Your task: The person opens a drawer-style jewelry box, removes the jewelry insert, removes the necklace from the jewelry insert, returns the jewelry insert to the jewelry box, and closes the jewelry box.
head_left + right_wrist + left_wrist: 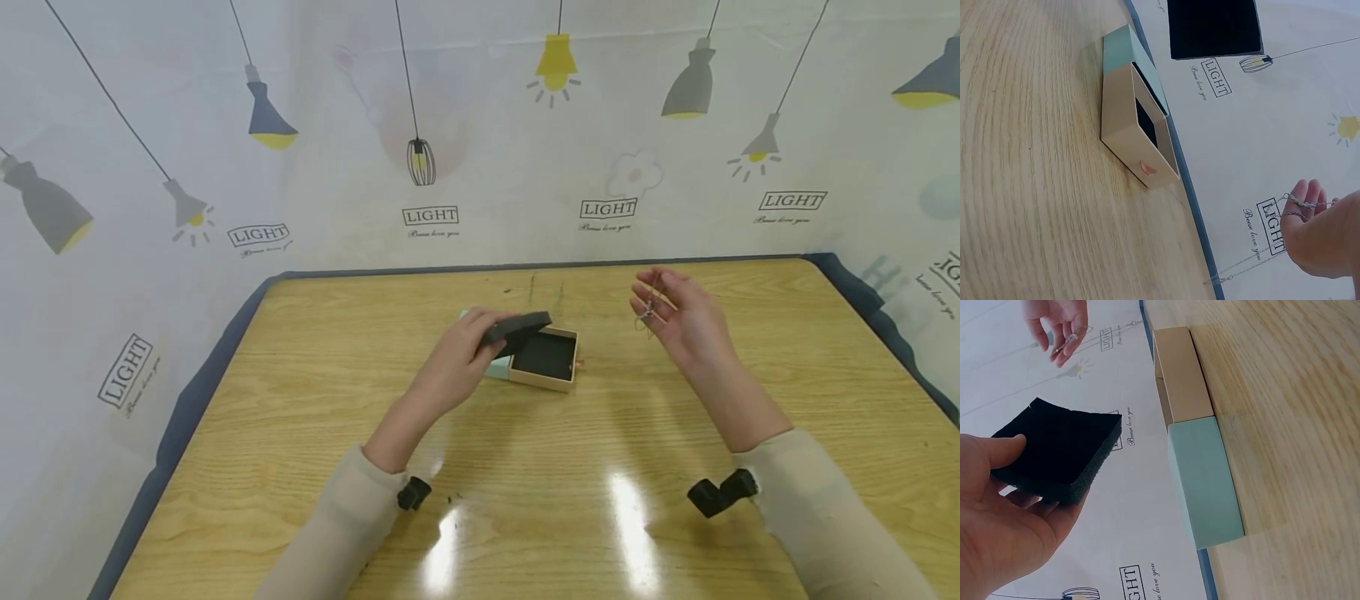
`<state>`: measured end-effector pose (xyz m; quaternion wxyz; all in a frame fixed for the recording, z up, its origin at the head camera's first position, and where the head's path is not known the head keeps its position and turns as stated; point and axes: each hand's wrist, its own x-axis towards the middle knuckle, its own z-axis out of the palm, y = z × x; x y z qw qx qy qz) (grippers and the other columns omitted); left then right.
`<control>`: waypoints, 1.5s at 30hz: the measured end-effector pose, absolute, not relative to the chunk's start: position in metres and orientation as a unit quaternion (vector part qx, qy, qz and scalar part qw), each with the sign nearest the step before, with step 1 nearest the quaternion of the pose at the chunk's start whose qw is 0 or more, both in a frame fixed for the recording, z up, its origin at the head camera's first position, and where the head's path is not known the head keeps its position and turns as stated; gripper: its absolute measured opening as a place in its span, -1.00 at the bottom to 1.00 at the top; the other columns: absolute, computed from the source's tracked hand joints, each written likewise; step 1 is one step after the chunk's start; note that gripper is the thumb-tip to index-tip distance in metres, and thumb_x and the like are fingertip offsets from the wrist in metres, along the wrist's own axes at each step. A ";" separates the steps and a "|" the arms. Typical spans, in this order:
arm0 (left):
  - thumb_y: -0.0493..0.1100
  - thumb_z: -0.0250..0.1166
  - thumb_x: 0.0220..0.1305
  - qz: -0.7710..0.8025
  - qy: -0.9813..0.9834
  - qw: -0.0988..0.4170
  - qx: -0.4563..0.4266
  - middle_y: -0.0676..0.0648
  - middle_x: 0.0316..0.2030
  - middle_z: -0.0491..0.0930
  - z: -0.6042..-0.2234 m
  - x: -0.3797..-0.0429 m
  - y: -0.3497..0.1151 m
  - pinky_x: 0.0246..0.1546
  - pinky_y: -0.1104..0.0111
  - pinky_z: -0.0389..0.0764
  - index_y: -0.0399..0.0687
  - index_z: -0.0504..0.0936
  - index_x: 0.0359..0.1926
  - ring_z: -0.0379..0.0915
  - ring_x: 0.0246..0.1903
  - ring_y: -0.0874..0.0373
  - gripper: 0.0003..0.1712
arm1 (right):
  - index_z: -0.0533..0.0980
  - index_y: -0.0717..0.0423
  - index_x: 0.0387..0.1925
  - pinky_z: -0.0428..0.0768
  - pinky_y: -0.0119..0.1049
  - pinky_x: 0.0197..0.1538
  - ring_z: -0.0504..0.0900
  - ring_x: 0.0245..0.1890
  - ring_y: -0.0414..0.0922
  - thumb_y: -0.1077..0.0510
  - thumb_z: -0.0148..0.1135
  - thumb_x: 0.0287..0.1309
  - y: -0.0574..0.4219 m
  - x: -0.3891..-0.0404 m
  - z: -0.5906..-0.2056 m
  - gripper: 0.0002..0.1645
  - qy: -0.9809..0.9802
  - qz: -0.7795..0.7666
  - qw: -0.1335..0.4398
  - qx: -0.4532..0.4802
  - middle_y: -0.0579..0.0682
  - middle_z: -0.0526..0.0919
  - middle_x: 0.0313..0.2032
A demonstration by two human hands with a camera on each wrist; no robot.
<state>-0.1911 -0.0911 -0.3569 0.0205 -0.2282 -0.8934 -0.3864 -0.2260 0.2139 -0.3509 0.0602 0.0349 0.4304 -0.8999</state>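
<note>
Left hand (1007, 528) around edge of black pad (1063, 440)

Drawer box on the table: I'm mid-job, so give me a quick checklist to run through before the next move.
1. Box drawer open: ok, it sticks out of the mint-green sleeve.
2. Box resting flat on the wooden table: ok.
3. Black foam pad clear of the drawer: ok, the left hand grips it above the box.
4. Silver chain secured: ok, the right hand holds it, with strands hanging loose.
5. Chain positioned over the pad or drawer: not ok, it hangs to the right of both.
6. Chain free of tangles: cannot tell, the strands are too fine.
</note>
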 end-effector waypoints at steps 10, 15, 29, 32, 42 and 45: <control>-0.23 0.11 0.49 -0.385 -0.893 0.025 -0.231 -0.14 0.12 0.55 -0.358 -0.192 -0.092 0.10 0.10 0.64 -0.02 0.51 0.29 0.53 0.10 -0.04 -0.60 | 0.50 0.16 -0.13 0.72 -0.33 0.02 0.64 -0.09 -0.12 0.18 0.10 0.44 0.225 -0.230 -0.346 -0.87 0.412 -0.909 0.060 0.029 -0.01 0.66 -0.13; -0.23 0.11 0.49 -0.385 -0.893 0.024 -0.230 -0.13 0.13 0.54 -0.357 -0.192 -0.093 0.10 0.10 0.65 -0.02 0.51 0.28 0.53 0.12 -0.04 -0.61 | 0.48 0.11 -0.05 0.70 -0.32 0.04 0.61 -0.05 -0.14 0.13 0.10 0.44 0.231 -0.231 -0.345 -0.84 0.437 -0.897 0.061 0.036 -0.04 0.63 -0.08; -0.23 0.11 0.49 -0.391 -0.892 0.015 -0.224 -0.13 0.13 0.55 -0.357 -0.192 -0.093 0.16 0.09 0.62 -0.02 0.52 0.28 0.52 0.15 -0.04 -0.60 | 0.47 -0.01 0.06 0.70 -0.28 0.05 0.61 0.03 -0.14 0.07 0.14 0.42 0.248 -0.236 -0.347 -0.76 0.450 -0.886 0.095 0.052 -0.07 0.67 -0.04; -0.23 0.12 0.49 -0.393 -0.892 0.014 -0.223 -0.13 0.13 0.55 -0.357 -0.191 -0.093 0.15 0.09 0.63 -0.02 0.52 0.29 0.52 0.15 -0.04 -0.60 | 0.45 -0.02 0.08 0.70 -0.29 0.06 0.61 0.02 -0.15 0.06 0.14 0.42 0.253 -0.239 -0.349 -0.73 0.452 -0.884 0.104 0.056 -0.07 0.66 -0.02; -0.22 0.12 0.49 -0.394 -0.892 0.015 -0.222 -0.13 0.14 0.54 -0.359 -0.191 -0.093 0.15 0.07 0.62 -0.02 0.51 0.29 0.52 0.16 -0.05 -0.60 | 0.40 -0.06 0.13 0.68 -0.26 0.07 0.62 -0.01 -0.14 0.05 0.05 0.47 0.266 -0.245 -0.368 -0.73 0.429 -0.885 0.156 0.091 -0.04 0.63 -0.03; -0.23 0.12 0.49 -0.393 -0.892 0.017 -0.224 -0.14 0.14 0.54 -0.359 -0.191 -0.093 0.14 0.07 0.62 -0.03 0.51 0.29 0.52 0.15 -0.05 -0.60 | 0.36 -0.09 0.18 0.68 -0.27 0.07 0.60 0.01 -0.16 0.03 0.05 0.47 0.269 -0.245 -0.373 -0.68 0.435 -0.879 0.164 0.104 -0.06 0.61 -0.02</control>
